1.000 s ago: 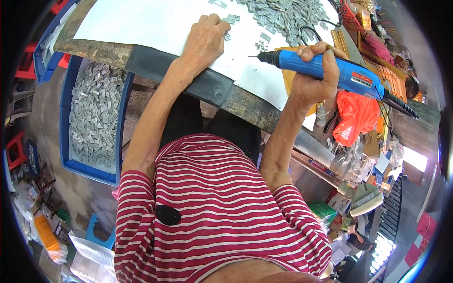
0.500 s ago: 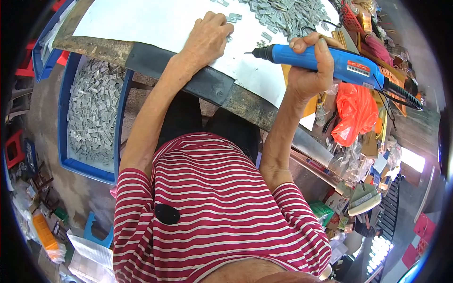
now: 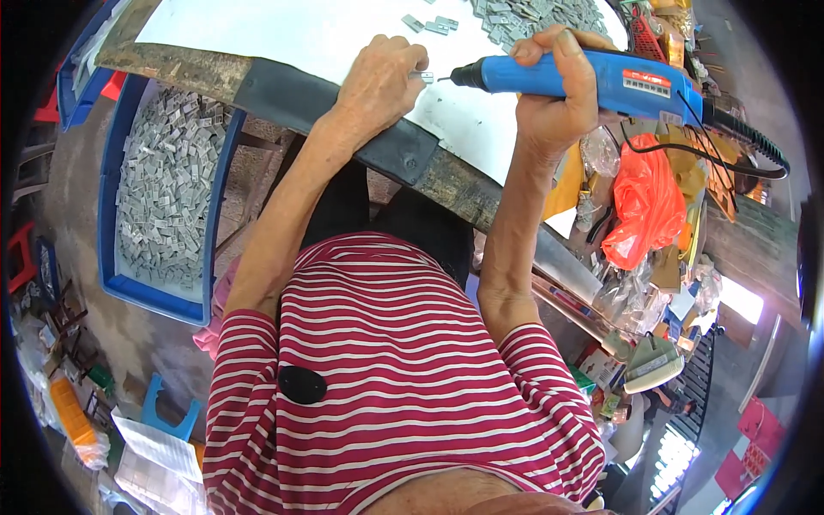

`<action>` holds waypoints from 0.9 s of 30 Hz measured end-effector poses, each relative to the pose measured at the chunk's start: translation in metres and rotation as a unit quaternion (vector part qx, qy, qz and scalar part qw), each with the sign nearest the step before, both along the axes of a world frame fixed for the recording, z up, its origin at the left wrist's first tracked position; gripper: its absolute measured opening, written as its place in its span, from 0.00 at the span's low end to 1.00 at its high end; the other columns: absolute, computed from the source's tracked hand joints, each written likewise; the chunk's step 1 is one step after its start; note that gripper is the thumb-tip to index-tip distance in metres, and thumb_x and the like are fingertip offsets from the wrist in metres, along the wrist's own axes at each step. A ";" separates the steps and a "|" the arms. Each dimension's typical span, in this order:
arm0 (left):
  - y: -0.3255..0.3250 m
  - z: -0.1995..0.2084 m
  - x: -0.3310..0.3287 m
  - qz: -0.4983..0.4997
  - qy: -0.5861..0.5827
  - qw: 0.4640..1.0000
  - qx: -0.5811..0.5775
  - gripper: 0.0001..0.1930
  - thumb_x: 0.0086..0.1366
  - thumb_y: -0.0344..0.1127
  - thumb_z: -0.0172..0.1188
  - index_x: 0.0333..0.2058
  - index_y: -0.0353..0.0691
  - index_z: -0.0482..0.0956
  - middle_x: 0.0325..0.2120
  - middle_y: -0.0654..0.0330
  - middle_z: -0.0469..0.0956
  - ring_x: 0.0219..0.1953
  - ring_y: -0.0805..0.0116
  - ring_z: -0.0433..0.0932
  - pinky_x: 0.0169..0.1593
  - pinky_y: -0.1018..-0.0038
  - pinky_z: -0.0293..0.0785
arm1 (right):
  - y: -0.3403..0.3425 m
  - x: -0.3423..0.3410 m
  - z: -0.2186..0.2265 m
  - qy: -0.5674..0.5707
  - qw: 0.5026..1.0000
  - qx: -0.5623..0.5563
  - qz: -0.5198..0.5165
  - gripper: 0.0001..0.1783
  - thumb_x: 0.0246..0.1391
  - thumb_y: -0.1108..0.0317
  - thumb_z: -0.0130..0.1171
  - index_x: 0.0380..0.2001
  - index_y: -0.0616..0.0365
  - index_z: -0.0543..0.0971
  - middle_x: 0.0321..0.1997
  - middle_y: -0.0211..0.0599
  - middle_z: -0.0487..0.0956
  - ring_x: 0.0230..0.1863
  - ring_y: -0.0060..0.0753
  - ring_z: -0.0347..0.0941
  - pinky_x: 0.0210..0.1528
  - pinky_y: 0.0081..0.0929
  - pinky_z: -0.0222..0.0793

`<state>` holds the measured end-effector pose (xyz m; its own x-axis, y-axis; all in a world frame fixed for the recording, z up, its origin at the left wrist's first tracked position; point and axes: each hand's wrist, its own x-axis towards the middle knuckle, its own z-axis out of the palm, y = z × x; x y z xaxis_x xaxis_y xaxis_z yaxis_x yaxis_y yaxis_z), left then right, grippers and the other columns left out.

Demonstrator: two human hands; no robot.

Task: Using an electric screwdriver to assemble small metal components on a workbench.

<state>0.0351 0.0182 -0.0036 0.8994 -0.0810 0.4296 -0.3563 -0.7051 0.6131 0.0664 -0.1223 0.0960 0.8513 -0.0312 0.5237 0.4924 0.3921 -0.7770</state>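
My left hand [image 3: 380, 81] pinches a small grey metal piece [image 3: 427, 77] between its fingertips, just above the white sheet [image 3: 283, 34] on the table. In my right hand [image 3: 558, 116] lies a blue corded electric screwdriver [image 3: 622, 84], held level with its bit pointing left. The thin bit ends close beside the metal piece; whether they touch I cannot tell. Beyond my hands is a pile of similar grey pieces [image 3: 549, 13], and a few loose ones [image 3: 436, 26] lie nearer on the sheet.
Black padding [image 3: 343, 129] covers part of the wooden table edge in front of me. Below it on the left stands a blue bin [image 3: 154, 296] full of grey pieces. A red plastic bag [image 3: 639, 210] and clutter lie right. The screwdriver's black cord [image 3: 747, 133] loops off to the right.
My left hand now has a metal piece at its fingertips, held out towards the bit. The screwdriver has moved slightly left and up, bringing its bit beside that piece.
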 end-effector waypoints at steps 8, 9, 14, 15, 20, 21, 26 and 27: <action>0.001 -0.002 -0.001 0.011 0.004 1.000 0.001 0.07 0.50 0.30 0.59 0.29 0.36 0.74 0.24 0.58 0.69 0.31 0.61 0.68 0.38 0.68 0.66 | 0.012 0.006 -0.004 -0.023 0.999 -0.033 0.001 0.04 0.44 0.76 0.52 0.26 0.66 0.71 0.22 0.45 0.73 0.18 0.33 0.69 0.26 0.32 0.70; 0.000 -0.003 -0.001 0.012 0.004 1.000 -0.001 0.07 0.50 0.30 0.59 0.29 0.36 0.74 0.24 0.58 0.69 0.31 0.61 0.68 0.38 0.68 0.66 | 0.011 0.007 -0.005 -0.026 0.999 -0.037 -0.001 0.05 0.44 0.76 0.52 0.27 0.66 0.71 0.22 0.45 0.73 0.18 0.32 0.69 0.26 0.33 0.70; -0.001 -0.003 -0.002 0.022 -0.033 0.999 -0.016 0.07 0.50 0.30 0.60 0.29 0.36 0.74 0.24 0.58 0.69 0.31 0.61 0.68 0.37 0.68 0.65 | 0.011 0.007 -0.006 -0.002 1.000 0.006 0.014 0.07 0.44 0.76 0.52 0.29 0.65 0.70 0.22 0.44 0.73 0.19 0.33 0.68 0.26 0.34 0.68; -0.002 -0.003 -0.001 0.022 -0.033 0.999 -0.016 0.07 0.50 0.30 0.60 0.29 0.36 0.74 0.24 0.58 0.69 0.31 0.61 0.68 0.37 0.68 0.65 | 0.011 0.006 -0.005 -0.006 1.000 0.010 0.016 0.07 0.43 0.76 0.52 0.30 0.64 0.69 0.22 0.44 0.73 0.19 0.34 0.68 0.26 0.34 0.68; -0.001 -0.004 0.000 0.015 -0.051 0.998 -0.015 0.08 0.51 0.32 0.60 0.28 0.36 0.73 0.24 0.58 0.69 0.29 0.62 0.67 0.36 0.68 0.64 | 0.010 0.004 -0.002 0.041 0.999 0.022 0.004 0.09 0.44 0.74 0.52 0.31 0.61 0.68 0.22 0.42 0.73 0.19 0.34 0.68 0.26 0.34 0.65; -0.001 -0.004 0.001 0.015 -0.050 0.999 -0.015 0.08 0.51 0.32 0.60 0.28 0.36 0.73 0.24 0.58 0.69 0.29 0.62 0.67 0.36 0.68 0.64 | 0.010 0.004 -0.002 0.037 0.999 0.010 0.007 0.10 0.43 0.74 0.53 0.32 0.61 0.67 0.22 0.42 0.73 0.19 0.34 0.68 0.27 0.34 0.65; -0.002 -0.006 0.001 0.011 -0.054 0.998 -0.011 0.08 0.52 0.33 0.59 0.28 0.36 0.73 0.24 0.58 0.69 0.28 0.63 0.67 0.35 0.68 0.64 | 0.009 0.005 -0.005 0.045 0.999 0.023 0.009 0.11 0.43 0.72 0.53 0.33 0.60 0.67 0.22 0.42 0.73 0.19 0.34 0.68 0.27 0.34 0.64; -0.002 -0.006 0.001 0.011 -0.054 0.998 -0.011 0.08 0.52 0.33 0.59 0.28 0.36 0.73 0.24 0.58 0.69 0.28 0.63 0.67 0.35 0.68 0.64 | 0.009 0.005 -0.005 0.044 0.999 0.021 0.005 0.11 0.43 0.72 0.53 0.33 0.60 0.67 0.22 0.42 0.73 0.19 0.34 0.68 0.27 0.34 0.64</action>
<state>0.0363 0.0165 -0.0096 0.8491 -0.0515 0.5257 -0.4061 -0.7001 0.5873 0.0718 -0.1134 0.0909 0.8945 -0.0432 0.4451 0.4187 0.4302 -0.7998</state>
